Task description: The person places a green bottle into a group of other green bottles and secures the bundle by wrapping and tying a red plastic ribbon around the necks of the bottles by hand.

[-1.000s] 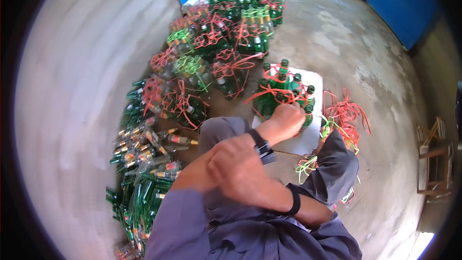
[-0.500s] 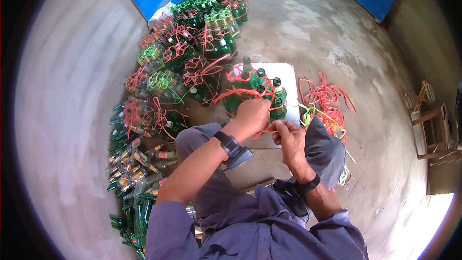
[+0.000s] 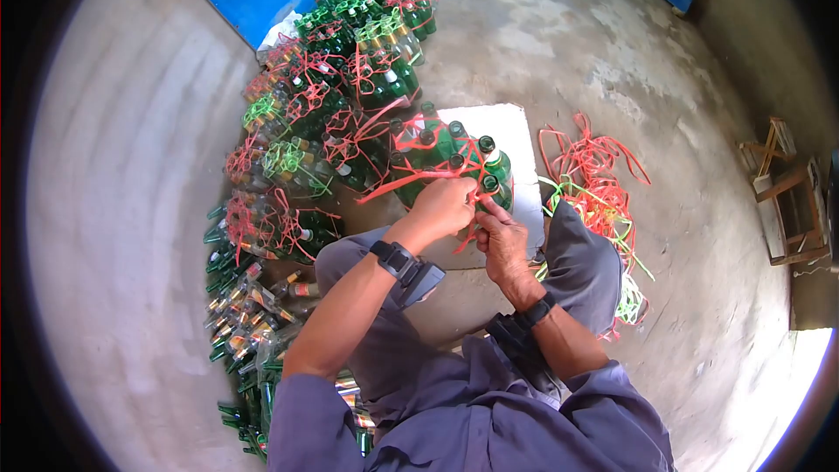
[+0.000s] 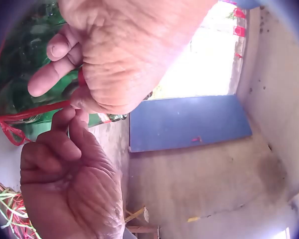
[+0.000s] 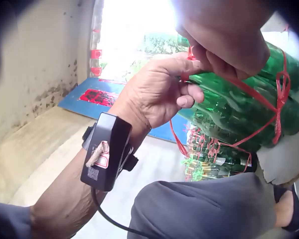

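A cluster of green glass bottles point(image 3: 499, 166) stands upright, bound with red plastic strapping point(image 3: 404, 181). My left hand point(image 3: 442, 208) pinches the strapping at the near side of the bottle necks. Close against it, my right hand point(image 3: 505, 249) pinches the same red strapping between thumb and fingers. In the left wrist view, the right hand point(image 4: 72, 174) meets the left one at a taut red strand point(image 4: 37, 112). The right wrist view has a knotted strand point(image 5: 280, 104) around the bottles' sides, with the left hand point(image 5: 162, 89) at their necks.
The bottles stand on a white board point(image 3: 517, 135). A tangle of red and green strapping point(image 3: 590, 166) lies right of it. Several tied bottle bundles point(image 3: 297, 157) line the left wall, with loose bottles point(image 3: 253, 323) nearer. A wooden frame point(image 3: 797, 210) stands far right.
My right hand has moved from over the left forearm to the near side of the bottles, meeting the left hand and pinching the strapping. The head view has turned right.
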Demonstrator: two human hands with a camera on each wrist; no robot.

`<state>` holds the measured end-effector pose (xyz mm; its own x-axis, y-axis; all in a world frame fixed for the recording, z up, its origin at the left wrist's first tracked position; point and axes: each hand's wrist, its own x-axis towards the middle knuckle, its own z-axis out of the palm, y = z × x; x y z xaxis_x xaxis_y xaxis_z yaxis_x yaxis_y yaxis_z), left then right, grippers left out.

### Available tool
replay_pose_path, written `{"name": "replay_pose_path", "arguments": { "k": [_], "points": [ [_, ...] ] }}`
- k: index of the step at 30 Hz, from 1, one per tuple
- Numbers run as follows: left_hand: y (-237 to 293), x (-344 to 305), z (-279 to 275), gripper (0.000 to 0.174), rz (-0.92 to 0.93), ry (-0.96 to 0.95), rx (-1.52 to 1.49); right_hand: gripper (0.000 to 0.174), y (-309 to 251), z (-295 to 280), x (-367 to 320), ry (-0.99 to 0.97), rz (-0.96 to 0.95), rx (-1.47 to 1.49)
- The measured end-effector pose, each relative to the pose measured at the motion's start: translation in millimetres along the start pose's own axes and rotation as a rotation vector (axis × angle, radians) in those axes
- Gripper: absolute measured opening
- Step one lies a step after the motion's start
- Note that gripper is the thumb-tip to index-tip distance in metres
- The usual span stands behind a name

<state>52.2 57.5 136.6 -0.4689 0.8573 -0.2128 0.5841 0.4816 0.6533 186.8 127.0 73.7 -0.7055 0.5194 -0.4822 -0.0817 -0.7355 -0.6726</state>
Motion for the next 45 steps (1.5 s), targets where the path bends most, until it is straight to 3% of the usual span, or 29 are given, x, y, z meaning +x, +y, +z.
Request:
{"name": "replay_pose_path", "arguments": {
  "k": [4, 6, 10, 13, 16, 18, 21, 27, 31, 34, 40, 41, 43, 45],
  "points": [
    [0.2, 0.7, -0.5, 0.013, -0.009, -0.026, -0.003, 0.033, 2.0, 0.8, 7.4, -0.015, -0.051, -0.099],
    [-4.2, 1.5, 2.2, 0.015, 0.030, -0.007, 0.042, 0.023, 4.1, 0.4, 16.5, -0.032, -0.298, -0.331],
    [-5.5, -3.5, 4.2, 0.015, 0.043, 0.030, -0.011, 0.027, -1.4, -1.0, 14.7, 0.001, -0.416, -0.561],
    [-8.7, -5.2, 8.1, 0.017, 0.151, 0.140, -0.006, 0.026, -4.9, -1.2, 14.5, 0.038, -0.526, -0.676],
    [-7.4, -7.9, 9.5, 0.023, 0.108, 0.134, -0.061, 0.027, -31.6, 4.7, -2.6, -0.069, -0.424, -0.639],
    [-10.8, -6.7, 11.8, 0.035, 0.205, 0.199, 0.146, 0.027, -46.0, 3.4, -7.5, -0.151, -0.212, -0.675],
    [-3.0, -17.3, 15.8, 0.047, 0.220, 0.351, 0.116, 0.024, -50.3, -1.7, -7.9, -0.215, -0.191, -0.627],
    [-9.2, -31.8, 24.3, 0.053, 0.202, 0.511, -0.021, 0.019, -56.5, -9.7, -13.2, -0.285, -0.301, -0.529],
    [-10.8, -33.1, 27.2, 0.054, 0.137, 0.483, -0.025, 0.018, -73.0, -11.9, -18.8, -0.282, -0.195, -0.575],
    [-16.0, -29.3, 29.9, 0.058, 0.218, 0.550, -0.003, 0.020, -80.0, -9.2, -21.4, -0.342, -0.164, -0.609],
    [-10.9, -33.0, 26.3, 0.063, 0.192, 0.522, -0.115, 0.019, -99.4, -7.0, -29.6, -0.406, 0.001, -0.421],
    [-13.6, -32.5, 27.4, 0.064, 0.209, 0.536, -0.106, 0.019, -102.5, -7.7, -28.5, -0.404, 0.003, -0.420],
    [-16.5, -32.8, 27.5, 0.065, 0.225, 0.550, -0.098, 0.017, -113.3, -7.4, -24.7, -0.446, -0.163, -0.553],
    [-15.6, -34.5, 26.0, 0.065, 0.176, 0.509, -0.083, 0.015, -135.1, -1.9, -23.6, -0.472, -0.168, -0.523]
  ]
}}
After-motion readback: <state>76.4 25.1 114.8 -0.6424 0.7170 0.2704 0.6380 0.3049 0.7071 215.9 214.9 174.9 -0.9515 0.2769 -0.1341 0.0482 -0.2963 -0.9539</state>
